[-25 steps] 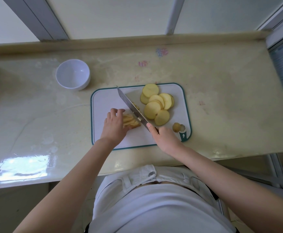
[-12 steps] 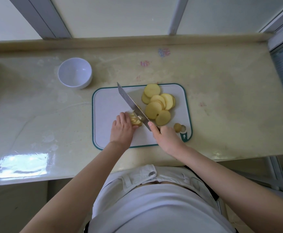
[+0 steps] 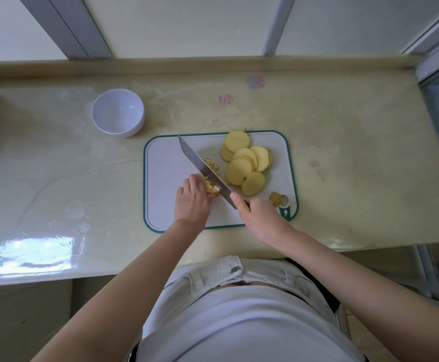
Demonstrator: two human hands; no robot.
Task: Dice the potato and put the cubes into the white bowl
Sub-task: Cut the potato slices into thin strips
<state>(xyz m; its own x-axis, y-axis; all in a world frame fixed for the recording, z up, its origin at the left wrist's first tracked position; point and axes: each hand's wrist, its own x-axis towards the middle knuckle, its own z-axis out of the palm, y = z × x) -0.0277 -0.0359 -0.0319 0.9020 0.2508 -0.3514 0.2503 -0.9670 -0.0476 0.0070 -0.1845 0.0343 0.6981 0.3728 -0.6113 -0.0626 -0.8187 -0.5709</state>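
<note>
Potato slices (image 3: 239,171) mostly whole; right hand (image 3: 260,215) grips knife (image 3: 202,165), left hand (image 3: 191,202) clamps strips (image 3: 210,188); white bowl (image 3: 118,112), upper left, empty.

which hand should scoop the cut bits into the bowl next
Left, probably. The white bowl sits beyond the cutting board's far left corner, on the side of the left hand, which only steadies the potato strips. The right hand grips the knife.
</note>
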